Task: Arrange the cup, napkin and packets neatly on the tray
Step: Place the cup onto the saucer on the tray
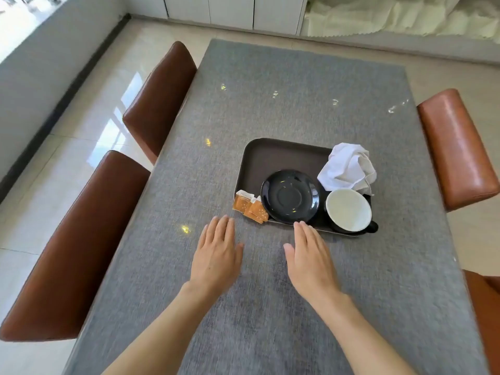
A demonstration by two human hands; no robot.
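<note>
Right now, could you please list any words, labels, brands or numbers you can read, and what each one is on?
No text is legible.
Orange packets: small pale marks, too blurred to read.
Cup, saucer, napkin, tray: no visible print.

Bright daylight pours in from the upper left, whitening the window area and laying glossy reflections on the floor tiles. Small glints dot the grey table, and shadows are soft and faint. The wide lens bends the edges, and the whole frame is slightly soft with compression blur.
</note>
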